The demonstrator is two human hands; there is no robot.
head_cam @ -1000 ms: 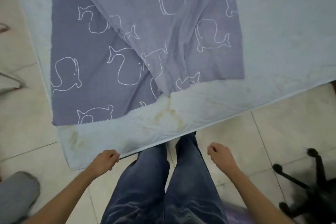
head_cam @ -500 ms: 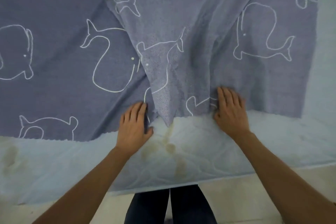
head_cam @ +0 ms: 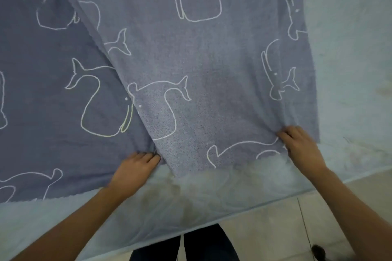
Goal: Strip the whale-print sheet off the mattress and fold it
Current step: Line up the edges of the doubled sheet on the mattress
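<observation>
**Both hands hold the near edge of the whale sheet**

The whale-print sheet (head_cam: 191, 59) fills most of the frame, from the top edge down to the lower middle. It is grey-blue with white whale outlines, and it lies on the mattress in two layers. A paler layer covers the centre and the right, and its left border runs as a diagonal from the upper left down to the lower centre. A darker layer lies flat under it on the left side.

The mattress (head_cam: 350, 48) is pale blue and shows bare along the right side and in a wide band along the bottom, where it has some brownish stains.

At the lower right there is a light tiled floor (head_cam: 275, 229), and at the bottom centre the legs in dark jeans (head_cam: 203, 246) stand just beside the mattress edge.

The left hand (head_cam: 132, 172), in the lower centre, has its fingers curled into the sheet where the two layers meet. The right hand (head_cam: 301, 146), at the right of centre, grips the paler layer near its lower right corner, and the cloth is puckered around the fingers.
</observation>
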